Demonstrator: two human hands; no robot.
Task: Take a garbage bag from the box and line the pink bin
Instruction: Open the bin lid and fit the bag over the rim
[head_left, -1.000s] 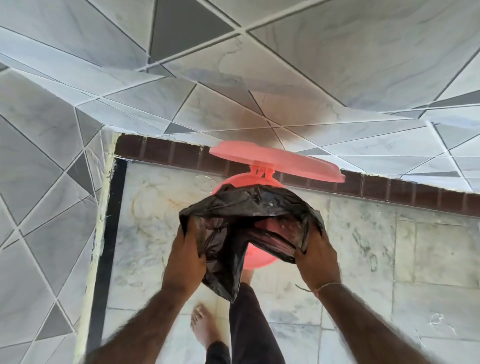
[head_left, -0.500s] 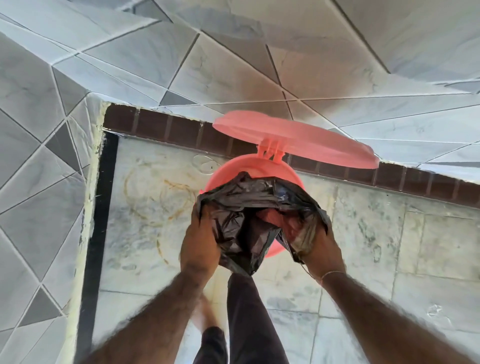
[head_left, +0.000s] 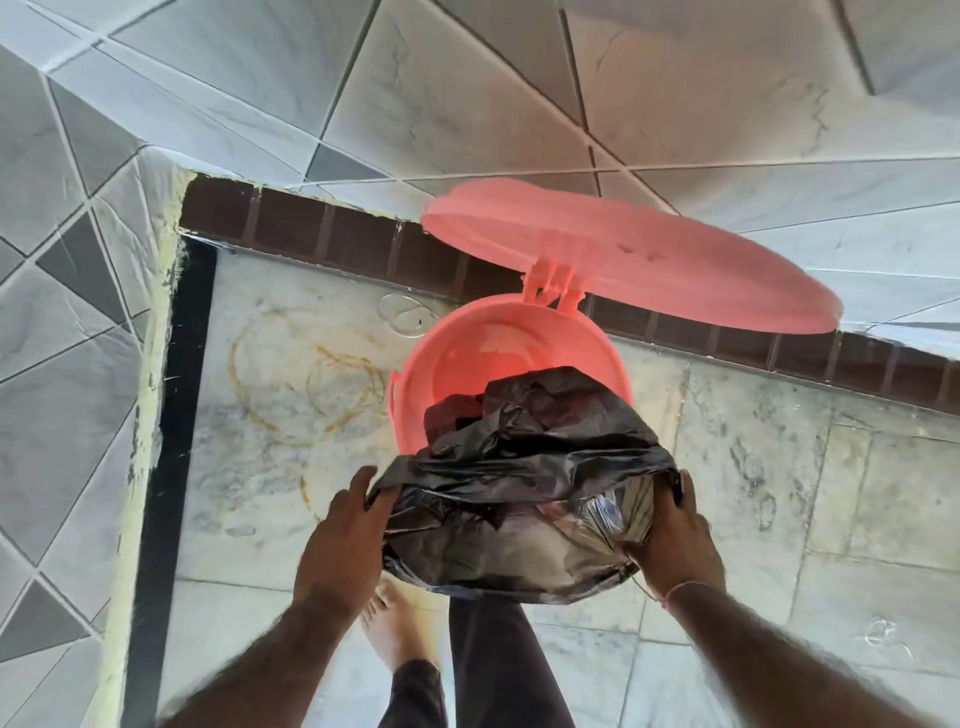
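The pink bin (head_left: 467, 343) stands on the marble floor against the tiled wall, its round lid (head_left: 623, 249) tipped up and back. A crumpled black garbage bag (head_left: 524, 493) lies partly inside the bin and spreads over its near rim. My left hand (head_left: 343, 535) grips the bag's left edge and my right hand (head_left: 670, 540) grips its right edge, pulling the opening wide across the near side of the bin. The far inner wall of the bin shows bare pink. The bag box is out of sight.
A tiled wall corner (head_left: 156, 364) with a black floor strip runs along the left. A dark brown skirting (head_left: 311, 228) lines the back wall. My bare left foot (head_left: 389, 629) and dark-trousered right leg (head_left: 498, 670) stand just below the bin.
The view has come closer to the bin. The bag has gone down from above the bin into it, and my hands have spread apart, stretching its opening over the near rim.
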